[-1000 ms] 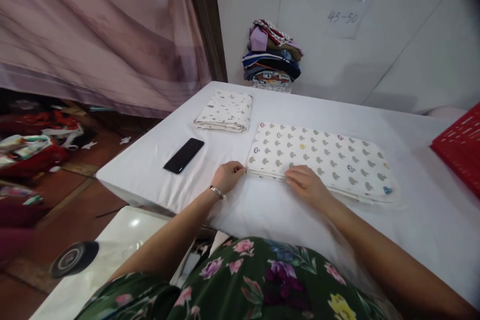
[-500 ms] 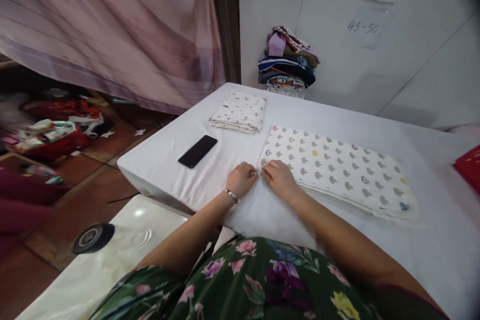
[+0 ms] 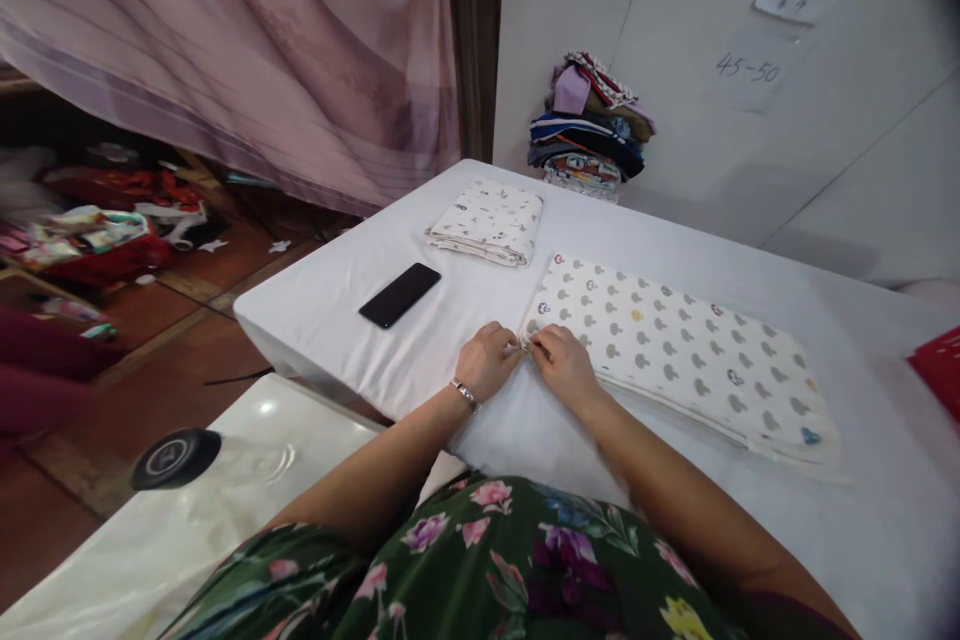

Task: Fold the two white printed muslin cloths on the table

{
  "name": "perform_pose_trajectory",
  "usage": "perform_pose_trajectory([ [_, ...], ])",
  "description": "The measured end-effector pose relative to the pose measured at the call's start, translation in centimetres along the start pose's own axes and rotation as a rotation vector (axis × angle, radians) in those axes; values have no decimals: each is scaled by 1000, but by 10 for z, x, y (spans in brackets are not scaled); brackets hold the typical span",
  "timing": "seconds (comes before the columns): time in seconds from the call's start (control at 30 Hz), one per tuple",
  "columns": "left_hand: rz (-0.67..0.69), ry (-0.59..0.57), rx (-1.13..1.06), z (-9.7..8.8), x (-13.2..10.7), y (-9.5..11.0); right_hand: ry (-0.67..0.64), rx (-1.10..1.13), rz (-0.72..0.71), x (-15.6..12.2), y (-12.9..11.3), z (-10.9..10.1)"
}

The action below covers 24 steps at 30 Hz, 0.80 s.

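Head view. A: Folded printed cloth [image 3: 675, 350], where?
B: Flat on the white table [image 3: 337, 320], right of centre. Long axis slanting from the near-left corner off to the far right.
A: Hands?
B: Both at that near-left corner, knuckles almost touching. Left hand [image 3: 489, 360] just outside the corner, fingers curled, seemingly pinching the edge. Right hand [image 3: 564, 368] resting on the cloth itself, fingertips clamped on the same corner layers.
A: Bulk of the cloth which way from the grip?
B: All rightward and away, on the right arm's side. None of it left of the left hand.
A: Nearer hand?
B: Dead even at the corner. Only the right one overlapping the print.
A: Around it?
B: Black phone [image 3: 400, 295] to the left, apart from the left hand. Smaller folded cloth [image 3: 489, 220] behind, near the printed one's far-left corner, not touching. Stack of clothes [image 3: 592, 125] at the wall end. Red basket [image 3: 937, 370] at the far right, well apart. Pink curtain [image 3: 262, 50] off left.
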<state>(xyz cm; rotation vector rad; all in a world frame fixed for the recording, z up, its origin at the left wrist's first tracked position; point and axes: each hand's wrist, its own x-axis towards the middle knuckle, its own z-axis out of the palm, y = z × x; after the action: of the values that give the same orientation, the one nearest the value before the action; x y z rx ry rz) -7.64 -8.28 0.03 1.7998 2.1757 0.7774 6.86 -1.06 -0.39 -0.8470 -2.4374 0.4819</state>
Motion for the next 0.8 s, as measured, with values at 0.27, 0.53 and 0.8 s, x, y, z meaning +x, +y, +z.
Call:
perform_pose_trajectory([
  [0.27,8,-48,-84,2,1,-3,-30,-113,-53,-5,-1,2],
  [0.53,-62,14,-192,3,4,-8,45,-36,-4,-2,1,1],
  [0.8,-94,-24,-54,2,5,-2,21,-147,-62,-3,-2,4],
])
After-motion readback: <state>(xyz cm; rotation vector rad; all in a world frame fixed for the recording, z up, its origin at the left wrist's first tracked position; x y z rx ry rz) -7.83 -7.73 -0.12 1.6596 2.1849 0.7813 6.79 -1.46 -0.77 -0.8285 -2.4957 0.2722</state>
